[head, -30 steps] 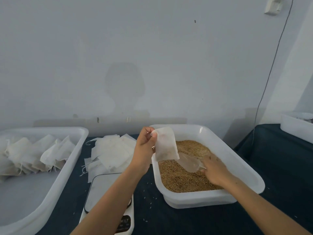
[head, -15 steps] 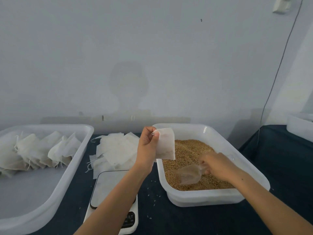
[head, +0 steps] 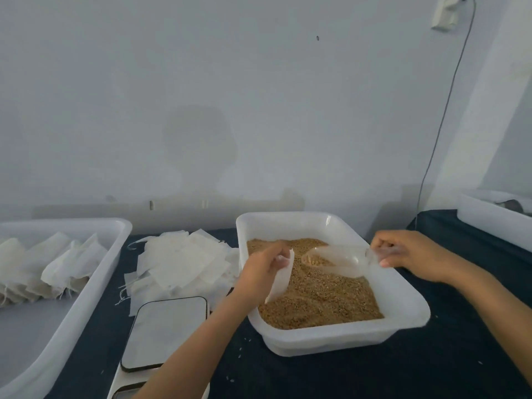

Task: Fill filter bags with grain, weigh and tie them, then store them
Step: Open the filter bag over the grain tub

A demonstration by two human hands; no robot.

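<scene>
My left hand (head: 263, 269) pinches a white filter bag (head: 281, 279) by its top, and the bag hangs over the grain (head: 319, 295) in the white tub (head: 403, 306). My right hand (head: 408, 253) grips the handle of a clear plastic scoop (head: 336, 259). The scoop is lifted above the grain with some grain in its bowl, and its mouth points at the bag. A white scale (head: 165, 332) stands in front of a heap of flat filter bags (head: 184, 263).
A large white tub (head: 83, 286) at the left holds several filled bags (head: 46, 266). Another white tub (head: 495, 217) sits at the far right on the dark cloth. A cable (head: 440, 125) runs down the wall. Stray grains lie on the cloth near the scale.
My right hand has lifted the scoop out of the grain and swung it up to the right. My left hand has lowered the bag over the tub, toward the scoop.
</scene>
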